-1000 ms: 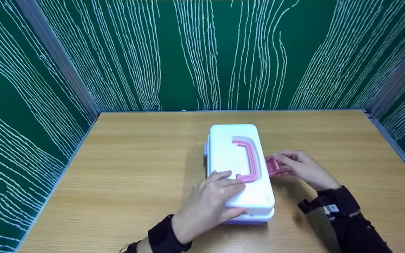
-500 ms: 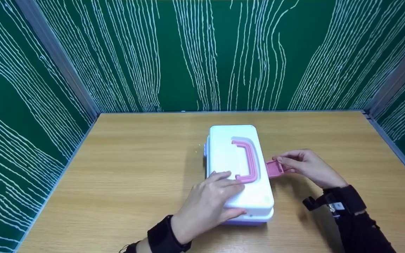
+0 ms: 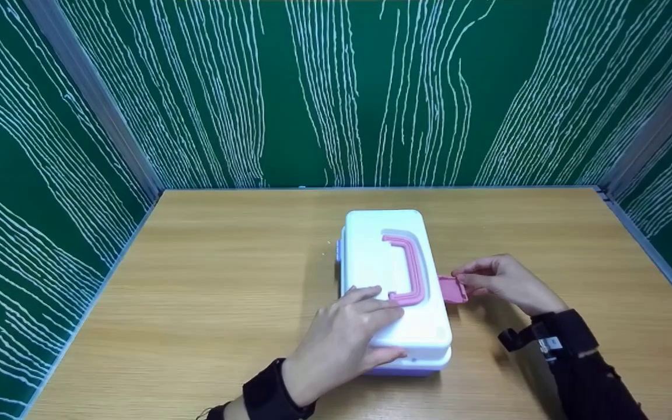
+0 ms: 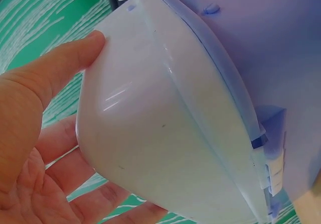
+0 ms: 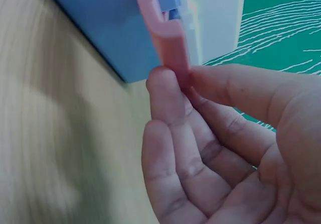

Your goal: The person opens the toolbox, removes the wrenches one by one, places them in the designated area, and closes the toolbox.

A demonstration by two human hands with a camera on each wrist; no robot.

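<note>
Head view: the right hand (image 3: 514,286) pinches the pink latch (image 3: 450,290) at the right of the white-lidded box (image 3: 368,251); the left hand (image 3: 345,333), fingers spread, rests near-left.

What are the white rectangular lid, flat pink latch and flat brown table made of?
The white rectangular lid looks like glossy hard plastic: the left wrist view shows glints. The flat pink latch seems plastic too, duller, with smooth moulded edges. The brown table looks smooth, maybe wood or laminate: grain streaks show.

No text, label, brand, number or sign can be read; a pale patch (image 3: 553,343) on the black wristband (image 3: 575,329) at the right is too small to make out
</note>
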